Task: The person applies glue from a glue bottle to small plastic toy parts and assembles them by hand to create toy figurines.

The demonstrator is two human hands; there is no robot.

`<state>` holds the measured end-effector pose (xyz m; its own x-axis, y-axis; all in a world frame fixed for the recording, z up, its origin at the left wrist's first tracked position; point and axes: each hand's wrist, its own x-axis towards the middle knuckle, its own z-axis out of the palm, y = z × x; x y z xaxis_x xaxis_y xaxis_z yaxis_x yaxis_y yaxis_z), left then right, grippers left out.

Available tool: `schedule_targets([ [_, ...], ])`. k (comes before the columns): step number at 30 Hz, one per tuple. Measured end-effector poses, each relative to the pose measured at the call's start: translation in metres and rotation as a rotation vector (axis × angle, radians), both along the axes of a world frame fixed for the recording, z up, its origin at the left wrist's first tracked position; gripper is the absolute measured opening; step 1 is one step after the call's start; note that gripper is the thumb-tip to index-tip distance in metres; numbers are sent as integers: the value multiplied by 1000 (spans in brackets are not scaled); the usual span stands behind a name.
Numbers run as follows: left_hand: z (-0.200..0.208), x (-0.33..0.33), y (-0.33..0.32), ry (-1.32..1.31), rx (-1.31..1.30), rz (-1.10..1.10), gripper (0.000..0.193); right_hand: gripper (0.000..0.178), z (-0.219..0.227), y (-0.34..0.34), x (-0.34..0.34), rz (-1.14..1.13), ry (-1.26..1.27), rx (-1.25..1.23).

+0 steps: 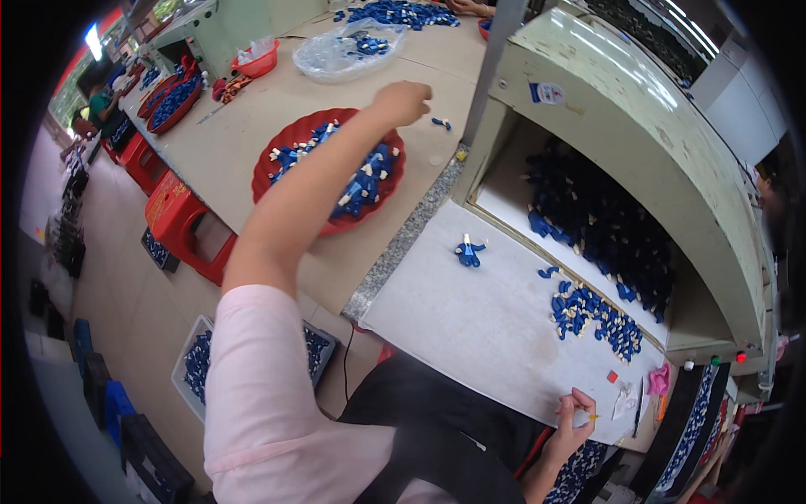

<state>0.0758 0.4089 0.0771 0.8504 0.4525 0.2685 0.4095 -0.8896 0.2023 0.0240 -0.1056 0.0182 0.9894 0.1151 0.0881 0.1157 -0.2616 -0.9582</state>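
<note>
Left hand (401, 102) is extended to 12 o'clock over the smooth tan worktable (243, 143), fingers curled loosely together; whether they pinch anything cannot be told, and the nearest loose blue plastic piece (442, 124) lies just beside them at 3 o'clock. Below the forearm sits a round red plastic tray (285, 143) heaped with small blue-and-white moulded parts (363, 181). Right hand (573, 420), at 5 o'clock on the edge of the matte grey-white mat (478, 319), pinches a small pale piece (585, 415) between thumb and fingertips.
</note>
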Motion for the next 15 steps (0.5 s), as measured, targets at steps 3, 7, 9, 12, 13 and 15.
schedule_targets([
  [3, 36, -47, -38, 124, 71, -124, 23, 20, 1, 1, 4, 30, -9, 56],
  [7, 58, -64, -128, 256, -297, -618, 19, 32, -3, 1, 10, 30, 24, 118],
  [9, 54, -51, -166, 307, -405, -783, 23, 33, -5, -3, 11, 44, -8, 85],
  [12, 26, -5, -201, 240, -281, -844, 25, 36, -4, -10, 10, 32, -8, 87],
  [13, 20, 8, -207, 148, -220, -798, 26, 36, -2, -13, 8, 21, 1, 91],
  [15, 9, 31, -209, 126, -101, -691, 29, 37, 2, -24, 5, 8, -9, 76],
])
